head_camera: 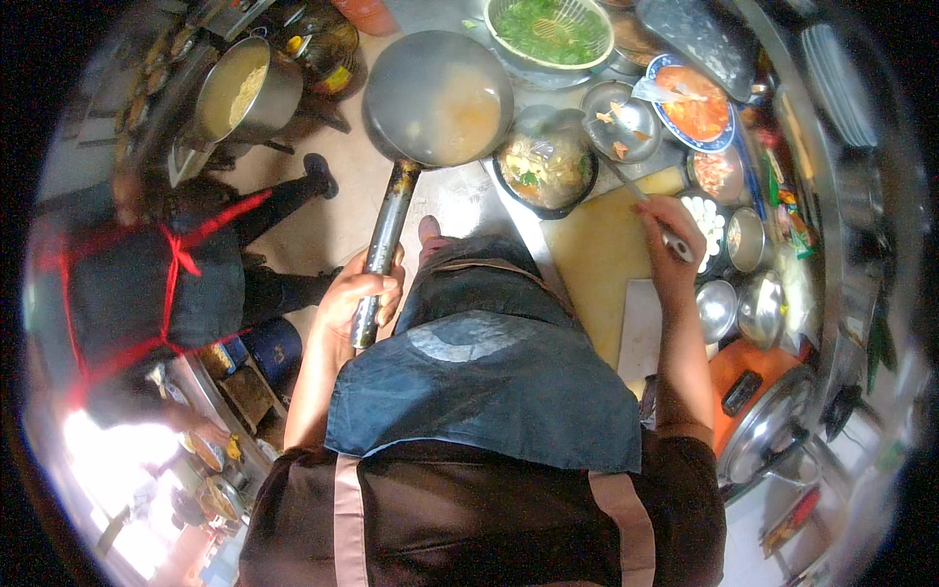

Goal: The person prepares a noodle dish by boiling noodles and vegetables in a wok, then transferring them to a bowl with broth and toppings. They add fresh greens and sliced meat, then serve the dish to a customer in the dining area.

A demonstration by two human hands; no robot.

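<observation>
My left hand (359,293) grips the long, worn handle (389,242) of a dark frying pan (440,103). The pan is held over the floor beside the counter, and a thin brownish liquid lies in its right half. In my right hand (669,238) is a long-handled metal utensil (623,180) with a pale grip. Its shaft slants up and left to the rim of a black bowl (506,180); its far end is hard to make out. Noodle-like food and greens (539,154) fill the bowl. Under my right forearm lies a yellowish cutting board (587,242).
On the counter stand a basket of greens (546,33), a blue-rimmed bowl of orange food (693,103), a metal dish (623,125), white eggs (708,227) and an orange lidded pot (748,374). At left are a co-worker (147,286) and a large noodle pot (249,88).
</observation>
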